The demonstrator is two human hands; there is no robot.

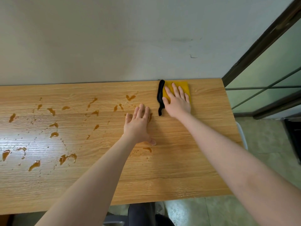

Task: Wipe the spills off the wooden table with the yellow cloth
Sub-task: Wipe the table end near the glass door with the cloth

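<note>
Two hands on wooden bench [187,160]. Yellow cloth [184,87] at 1 o'clock, far edge. Right hand [177,101] flat on it, fingers [175,88] spread. Cloth likely soft, light; press flat, drag toward amber spills [53,134] at 9 o'clock. Left hand [138,126] flat on bench, fingers spread. Black strip [160,97] beside cloth.

Your left hand [137,123] and right hand [177,101] are both bare, with no rings, watch or gloves showing. Your forearms are uncovered right to the lower edge of the frame, no sleeve in sight. At bottom centre, your legs wear dark trousers [141,212].
</note>
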